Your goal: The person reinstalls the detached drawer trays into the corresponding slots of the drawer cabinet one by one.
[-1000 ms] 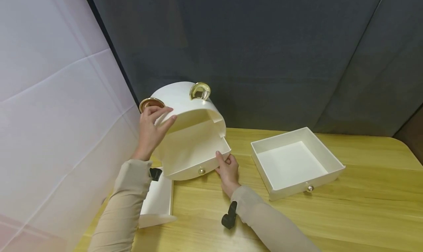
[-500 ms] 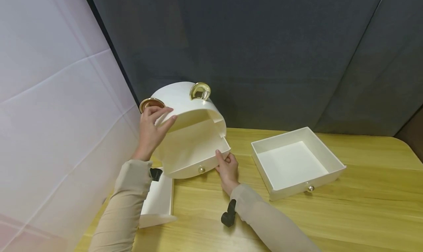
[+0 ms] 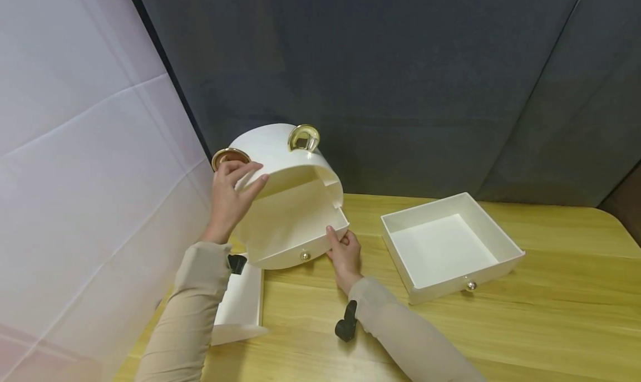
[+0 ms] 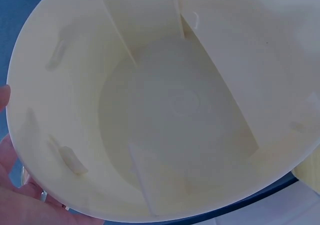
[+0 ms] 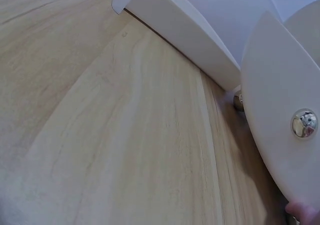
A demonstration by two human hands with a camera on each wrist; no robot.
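A white round cabinet shell (image 3: 272, 148) with two gold ears (image 3: 302, 137) is tilted up at the table's left end. My left hand (image 3: 248, 177) grips its open rim near the left ear; the left wrist view looks into the hollow inside of the shell (image 4: 175, 110), with my left hand (image 4: 15, 200) at its lower edge. A curved-front drawer (image 3: 295, 226) with a gold knob (image 3: 304, 255) sits partly inside the shell. My right hand (image 3: 337, 244) holds the drawer's front right corner, thumb on the side wall. The right wrist view shows that drawer front (image 5: 280, 135).
An empty square white drawer (image 3: 501, 248) with a knob lies on the wooden table (image 3: 551, 315) to the right. Another white drawer (image 3: 240, 307) lies near the front left edge, under my left forearm. A white sheet hangs left, a dark curtain behind.
The curved drawer and my right hand have shifted slightly further in toward the shell. My left hand has stayed on the rim.
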